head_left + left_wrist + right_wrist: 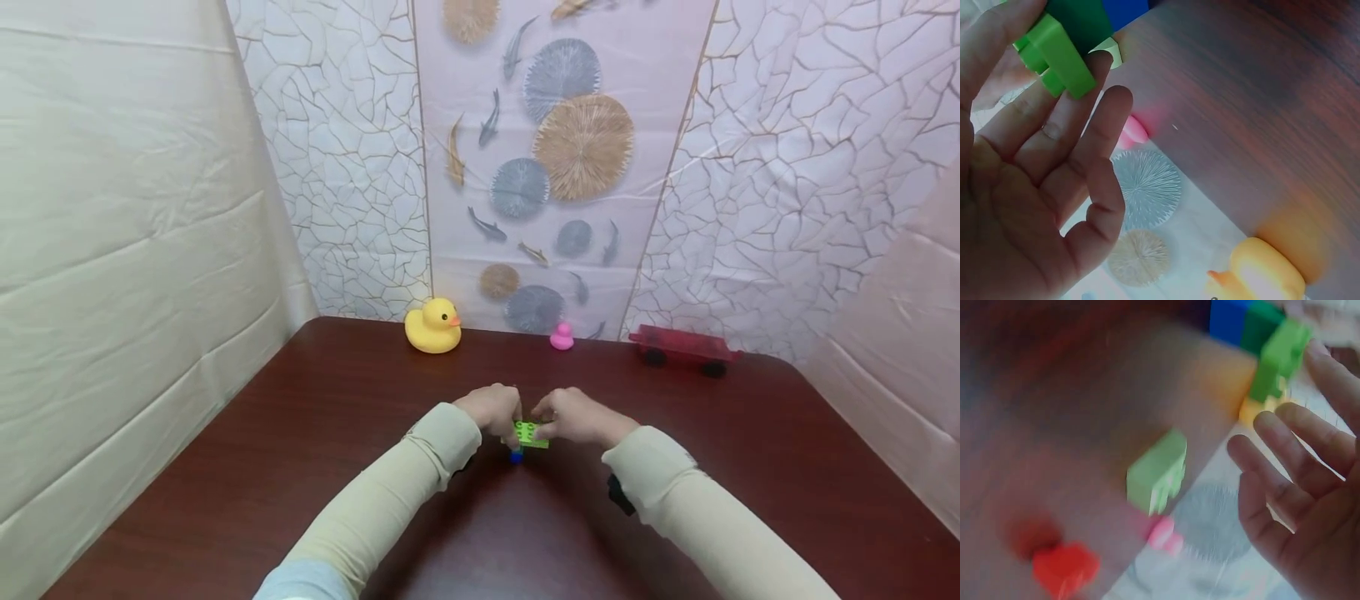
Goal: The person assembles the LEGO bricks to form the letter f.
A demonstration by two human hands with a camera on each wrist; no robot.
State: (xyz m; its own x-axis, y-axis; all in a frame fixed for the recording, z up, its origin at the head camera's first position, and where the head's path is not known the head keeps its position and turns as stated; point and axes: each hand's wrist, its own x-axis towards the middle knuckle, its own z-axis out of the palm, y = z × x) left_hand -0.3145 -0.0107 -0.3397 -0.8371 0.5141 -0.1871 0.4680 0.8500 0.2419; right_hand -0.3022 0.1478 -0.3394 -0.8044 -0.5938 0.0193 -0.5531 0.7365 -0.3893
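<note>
My left hand [493, 410] pinches a stack of toy building bricks between thumb and fingertips. On top of the stack is a lime green brick [1063, 53], studs facing up in the head view. Below it come a dark green brick [1079, 25] and a blue brick [516, 457]. From the right, my right hand [576, 417] reaches in with its fingers loosely spread, fingertips right at the edge of the lime brick. A separate pale green brick [1159, 472] sits on the table beyond the hands, mostly hidden in the head view.
Along the back of the dark wooden table [225, 483] stand a yellow rubber duck [433, 327], a small pink duck [562, 337] and a red toy wagon [682, 343] with black wheels. Patterned cloth [360, 167] hangs behind the table, and pale cloth [127, 217] covers the left side.
</note>
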